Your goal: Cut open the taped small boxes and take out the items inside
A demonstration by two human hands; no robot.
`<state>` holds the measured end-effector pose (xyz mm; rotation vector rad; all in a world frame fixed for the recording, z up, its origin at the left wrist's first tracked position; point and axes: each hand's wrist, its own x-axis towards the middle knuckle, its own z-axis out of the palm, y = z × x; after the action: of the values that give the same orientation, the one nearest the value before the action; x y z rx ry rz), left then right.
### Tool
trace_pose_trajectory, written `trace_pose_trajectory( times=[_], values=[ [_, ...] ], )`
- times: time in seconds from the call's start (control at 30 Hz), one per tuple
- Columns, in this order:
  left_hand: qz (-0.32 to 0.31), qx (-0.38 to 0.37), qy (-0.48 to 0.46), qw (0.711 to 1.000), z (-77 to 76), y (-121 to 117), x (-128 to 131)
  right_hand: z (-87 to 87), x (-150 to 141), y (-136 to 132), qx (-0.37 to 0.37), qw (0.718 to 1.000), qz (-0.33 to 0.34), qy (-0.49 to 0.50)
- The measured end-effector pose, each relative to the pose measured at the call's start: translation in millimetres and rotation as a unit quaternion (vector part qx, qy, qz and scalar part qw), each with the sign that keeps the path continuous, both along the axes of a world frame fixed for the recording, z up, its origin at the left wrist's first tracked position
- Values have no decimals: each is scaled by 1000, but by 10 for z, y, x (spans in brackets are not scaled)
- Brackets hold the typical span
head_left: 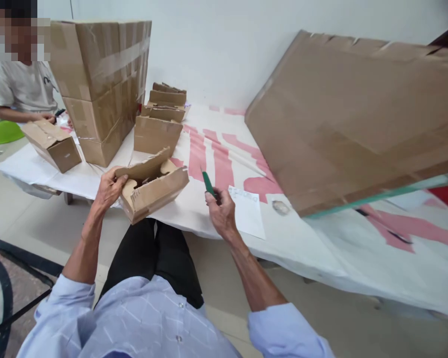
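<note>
My left hand (111, 190) grips the left end of a small brown cardboard box (159, 195), its thumb over the upper edge. The box is open at the top and tilted above the table's near edge, over my lap. Some brown shapes show inside, too dark to make out. In my right hand (222, 211) is a green-handled utility knife (208, 182), its thin tip pointing up and away. The knife is to the right of the box and apart from it. A white sheet of paper (248, 214) with faint writing lies just beyond my right hand.
Stacked taped cartons (108, 89) rise at the left behind a smaller box (54, 144). Several open boxes (158, 134) stand in a row beyond mine. A large cardboard panel (358, 119) leans at the right. A co-worker (20, 89) sits at the far left.
</note>
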<state>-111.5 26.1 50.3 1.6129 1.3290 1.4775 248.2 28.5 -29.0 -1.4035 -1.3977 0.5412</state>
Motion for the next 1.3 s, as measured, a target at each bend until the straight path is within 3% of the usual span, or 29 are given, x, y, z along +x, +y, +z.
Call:
trace_pose_trajectory(
  times=[0.1, 0.2, 0.3, 0.47, 0.67, 0.9, 1.13, 1.3],
  values=[
    [-77, 1, -26, 997, 16, 214, 94, 339, -183, -129, 42, 994, 74, 75],
    [-86, 1, -30, 996, -22, 213, 107, 523, -314, -221, 38, 984, 142, 99],
    [-69, 15, -14, 997, -96, 58, 60, 537, -358, -251, 9, 980, 171, 98],
    [-67, -2, -8, 998, -204, -152, 11, 537, -269, -241, -12, 985, 157, 77],
    [-42, -20, -32, 998, -205, -91, 64, 744, -76, -207, -24, 987, 158, 16],
    [-12, 8, -20, 1000, -220, -115, 121, 985, 52, -180, -46, 979, 193, -51],
    [-62, 24, -28, 997, -198, -180, 70, 1075, 30, -209, -55, 971, 231, -41],
    [-101, 22, -22, 994, -157, -211, 16, 1168, 11, -228, -66, 963, 248, -85]
  ],
)
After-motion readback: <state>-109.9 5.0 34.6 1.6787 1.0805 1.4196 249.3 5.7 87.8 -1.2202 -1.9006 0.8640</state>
